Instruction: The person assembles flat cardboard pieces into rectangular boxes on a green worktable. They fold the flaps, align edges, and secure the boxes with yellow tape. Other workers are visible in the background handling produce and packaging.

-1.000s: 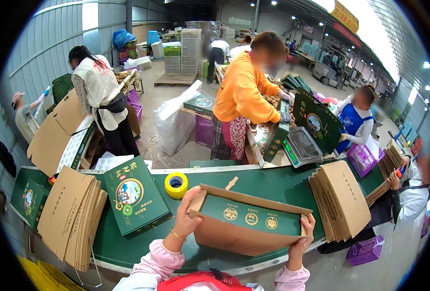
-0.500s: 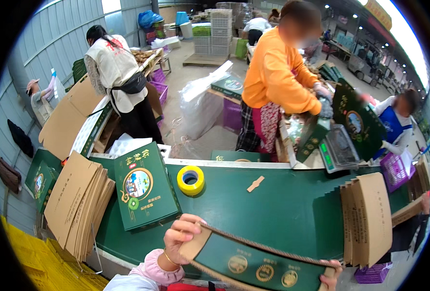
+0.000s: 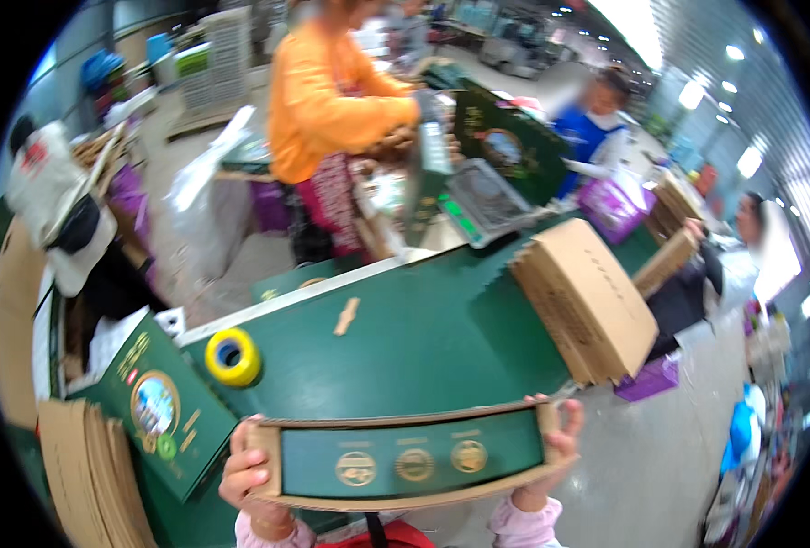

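A brown cardboard carton (image 3: 272,500) is held level between my hands at the near edge of the bench. Set inside it is a green box (image 3: 322,457), its visible side printed with three gold round emblems. My left hand (image 3: 246,475) is closed around the carton's left end. At the right end, my right hand (image 3: 560,447) grips the cardboard, some of its fingers hidden behind it. To the left on the bench lies another green box (image 3: 140,402) with an oval picture, beside a roll of yellow tape (image 3: 233,357).
Folded brown cartons stand in stacks at the left (image 3: 90,484) and right (image 3: 597,301) of the green bench (image 3: 396,338). A small cardboard strip (image 3: 347,316) lies mid-bench. Across it, a person in orange (image 3: 332,110) works beside a scale (image 3: 487,203). Other people stand left and right.
My view has swung to the right. The carton has gone from slanting down at its right end to nearly level, and my right hand shows more fully.
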Motion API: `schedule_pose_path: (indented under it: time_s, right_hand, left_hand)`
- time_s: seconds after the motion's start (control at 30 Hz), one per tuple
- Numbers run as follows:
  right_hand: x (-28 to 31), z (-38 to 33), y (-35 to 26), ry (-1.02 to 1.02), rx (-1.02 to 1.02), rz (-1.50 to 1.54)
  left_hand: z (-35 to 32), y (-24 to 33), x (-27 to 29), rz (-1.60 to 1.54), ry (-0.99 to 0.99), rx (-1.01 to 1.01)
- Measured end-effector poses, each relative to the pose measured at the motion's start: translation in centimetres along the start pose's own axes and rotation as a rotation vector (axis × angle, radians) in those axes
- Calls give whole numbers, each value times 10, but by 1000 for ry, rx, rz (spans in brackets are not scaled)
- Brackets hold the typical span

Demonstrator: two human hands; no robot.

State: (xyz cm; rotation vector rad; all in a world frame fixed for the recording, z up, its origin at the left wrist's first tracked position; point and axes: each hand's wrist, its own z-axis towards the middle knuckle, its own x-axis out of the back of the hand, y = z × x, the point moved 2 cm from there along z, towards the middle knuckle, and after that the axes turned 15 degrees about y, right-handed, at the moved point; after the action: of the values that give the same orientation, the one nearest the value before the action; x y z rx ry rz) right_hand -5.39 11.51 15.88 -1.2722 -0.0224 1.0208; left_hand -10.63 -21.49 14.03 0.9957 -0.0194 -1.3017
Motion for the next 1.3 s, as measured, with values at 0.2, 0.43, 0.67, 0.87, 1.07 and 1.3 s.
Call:
schedule_pose_path:
  time_s: [0.2,0.43,0.67,0.87,1.07,1.3]
  right_hand:
    - [-3,-19,-12,-95,200,-38]
    - [-35,-1,-37,-17,-84,-137]
    - [-41,26,-64,-691,583,-701]
    - [-85,-2,-76,-1155,734,-1047]
    - [-121,-22,-66,-1329,823,-1090]
    - [-14,85,-80,-1025,674,-1020]
  left_hand:
    - [4,35,-18,99,-209,-11]
    - [34,44,-39,114,-52,333]
    - [54,25,-23,127,-488,97]
    - [45,28,-21,129,-530,-14]
    - [19,3,6,153,-492,32]
    - [-58,-141,129,606,-345,711]
